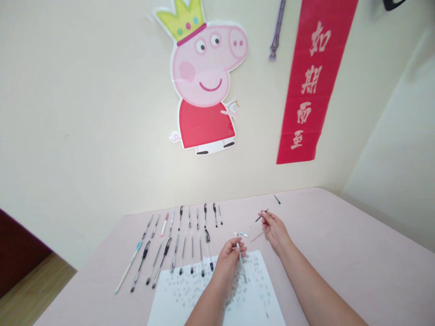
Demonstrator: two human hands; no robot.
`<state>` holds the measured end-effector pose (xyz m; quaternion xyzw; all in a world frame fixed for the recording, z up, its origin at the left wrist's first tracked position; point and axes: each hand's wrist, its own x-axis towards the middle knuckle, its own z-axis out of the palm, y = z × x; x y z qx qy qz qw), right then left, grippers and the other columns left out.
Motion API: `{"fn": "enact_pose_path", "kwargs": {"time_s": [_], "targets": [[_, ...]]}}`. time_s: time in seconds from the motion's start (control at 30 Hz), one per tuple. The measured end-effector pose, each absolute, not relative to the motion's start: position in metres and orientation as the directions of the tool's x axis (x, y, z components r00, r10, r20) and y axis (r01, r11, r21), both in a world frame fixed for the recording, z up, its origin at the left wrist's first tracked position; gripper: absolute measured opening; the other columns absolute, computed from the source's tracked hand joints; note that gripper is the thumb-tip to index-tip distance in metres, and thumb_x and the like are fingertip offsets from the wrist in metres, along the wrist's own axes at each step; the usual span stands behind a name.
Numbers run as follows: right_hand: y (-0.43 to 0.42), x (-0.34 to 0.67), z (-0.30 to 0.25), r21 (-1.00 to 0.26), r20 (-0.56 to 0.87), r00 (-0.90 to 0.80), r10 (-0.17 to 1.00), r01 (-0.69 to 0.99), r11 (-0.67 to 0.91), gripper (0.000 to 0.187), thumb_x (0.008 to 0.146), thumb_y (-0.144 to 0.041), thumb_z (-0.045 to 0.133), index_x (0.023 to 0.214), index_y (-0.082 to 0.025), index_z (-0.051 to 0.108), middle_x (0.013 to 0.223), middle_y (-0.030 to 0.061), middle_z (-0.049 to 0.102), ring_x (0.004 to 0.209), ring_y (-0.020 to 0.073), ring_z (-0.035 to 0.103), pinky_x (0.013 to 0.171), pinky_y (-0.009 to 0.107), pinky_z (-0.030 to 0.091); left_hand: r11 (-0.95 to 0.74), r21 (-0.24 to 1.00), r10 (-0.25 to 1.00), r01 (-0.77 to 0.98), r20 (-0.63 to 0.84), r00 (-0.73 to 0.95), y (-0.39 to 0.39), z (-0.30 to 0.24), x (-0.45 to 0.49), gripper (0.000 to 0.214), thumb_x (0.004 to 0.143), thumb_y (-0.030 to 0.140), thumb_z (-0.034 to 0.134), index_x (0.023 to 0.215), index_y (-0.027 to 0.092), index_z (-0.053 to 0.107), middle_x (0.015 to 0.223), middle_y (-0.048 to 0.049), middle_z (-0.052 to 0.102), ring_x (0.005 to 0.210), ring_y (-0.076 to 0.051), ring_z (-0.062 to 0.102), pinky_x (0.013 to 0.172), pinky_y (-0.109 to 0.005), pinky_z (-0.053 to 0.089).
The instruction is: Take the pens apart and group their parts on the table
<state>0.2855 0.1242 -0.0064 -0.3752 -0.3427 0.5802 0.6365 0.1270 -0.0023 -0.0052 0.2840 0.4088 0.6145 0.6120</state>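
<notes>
My left hand [232, 253] is over the top edge of a sheet of paper [163, 312] covered in small dark marks. Its fingers are closed round a slim, pale pen barrel [242, 267], which slants down over the sheet. Farther right and a little higher, my right hand [274, 228] pinches a thin dark pen part [259, 218] between thumb and fingertips. Small pale blue and white pen pieces [244, 234] lie on the table between both hands. A thin pinkish strip [257, 237] shows beside my right hand; whether it is a part or a shadow, I cannot tell.
Two rows of pens lie left of my hands, including a black-capped pen [208, 249] and a pale blue-ended one [128, 267]. A small black piece [277, 199] lies near the back of the pink-covered table [340, 253]. Behind stands a wall with a pig cutout [207, 122] and red banner [314, 99].
</notes>
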Motion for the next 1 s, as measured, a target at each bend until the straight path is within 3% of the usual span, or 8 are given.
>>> {"fn": "enact_pose_path", "kwargs": {"time_s": [0.1,0.2,0.3,0.4,0.5,0.67,0.8,1.0], "targets": [[0.121,0.286,-0.008,-0.958,0.056,0.108,0.993,-0.275,0.084,0.034,0.063,-0.046,0.071,0.081,-0.017,0.065,0.068,0.0008,0.065,0.039,0.0052,0.039,0.033,0.019,0.028,0.045,0.862,0.978,-0.504,-0.141,-0.154,0.001,-0.006,0.126,0.034,0.064,0.021,0.074,0.097,0.019,0.067,0.101,-0.0091,0.063,0.083,-0.016,0.060,0.076,-0.026,0.044],[0.119,0.283,-0.014,-0.983,0.172,0.077,0.982,0.075,0.166,0.034,0.074,-0.047,0.058,0.087,-0.016,0.068,0.061,0.0004,0.061,0.045,0.0109,0.046,0.042,0.023,0.035,-0.053,0.891,0.969,-0.450,-0.063,-0.240,0.002,-0.007,0.126,0.035,0.059,0.009,0.074,0.092,0.021,0.069,0.100,-0.0073,0.063,0.081,-0.014,0.058,0.075,-0.024,0.044],[0.117,0.278,-0.018,-0.860,0.299,-0.050,0.953,0.419,0.291,0.032,0.081,-0.035,0.048,0.096,-0.017,0.069,0.073,0.0048,0.065,0.066,0.0178,0.058,0.062,0.028,0.044,-0.143,0.940,0.951,-0.311,0.044,-0.305,0.002,-0.011,0.125,0.041,0.059,0.004,0.070,0.095,0.024,0.068,0.099,-0.0056,0.063,0.078,-0.012,0.056,0.076,-0.024,0.044],[0.114,0.273,-0.019,-0.690,0.343,-0.218,0.914,0.602,0.402,0.035,0.082,-0.021,0.043,0.108,-0.017,0.065,0.084,0.0078,0.064,0.081,0.0192,0.058,0.075,0.029,0.043,-0.155,0.978,0.942,-0.142,0.103,-0.320,0.005,-0.022,0.123,0.043,0.063,0.009,0.067,0.104,0.023,0.065,0.096,-0.0056,0.063,0.077,-0.012,0.055,0.078,-0.027,0.045],[0.109,0.268,-0.018,-0.603,0.329,-0.325,0.887,0.650,0.462,0.040,0.079,-0.010,0.041,0.112,-0.016,0.063,0.087,0.0089,0.062,0.086,0.0187,0.056,0.080,0.027,0.042,-0.108,0.994,0.941,-0.035,0.091,-0.326,0.010,-0.034,0.121,0.044,0.068,0.017,0.065,0.112,0.019,0.061,0.096,-0.0069,0.062,0.078,-0.013,0.057,0.077,-0.028,0.045],[0.105,0.262,-0.018,-0.587,0.305,-0.391,0.868,0.641,0.495,0.038,0.077,-0.006,0.045,0.106,-0.018,0.066,0.087,0.0071,0.059,0.085,0.0173,0.056,0.080,0.026,0.042,-0.075,0.996,0.942,0.048,0.086,-0.324,0.015,-0.046,0.119,0.051,0.072,0.024,0.062,0.121,0.017,0.055,0.094,-0.0068,0.063,0.076,-0.013,0.056,0.075,-0.027,0.045],[0.105,0.260,-0.020,-0.583,0.313,-0.397,0.863,0.636,0.505,0.033,0.078,-0.007,0.046,0.099,-0.018,0.068,0.085,0.0063,0.058,0.083,0.0168,0.055,0.078,0.026,0.042,-0.046,0.997,0.958,0.058,0.061,-0.281,0.016,-0.050,0.118,0.059,0.074,0.029,0.060,0.129,0.011,0.047,0.082,-0.0059,0.063,0.073,-0.014,0.056,0.070,-0.027,0.045],[0.106,0.258,-0.023,-0.590,0.343,-0.411,0.845,0.606,0.534,0.030,0.080,-0.008,0.045,0.096,-0.016,0.069,0.085,0.0071,0.059,0.082,0.0175,0.056,0.077,0.028,0.044,-0.006,1.000,0.965,0.029,0.013,-0.262,0.015,-0.050,0.117,0.060,0.074,0.036,0.060,0.128,0.012,0.047,0.083,-0.0052,0.062,0.078,-0.016,0.059,0.071,-0.027,0.045]]}}
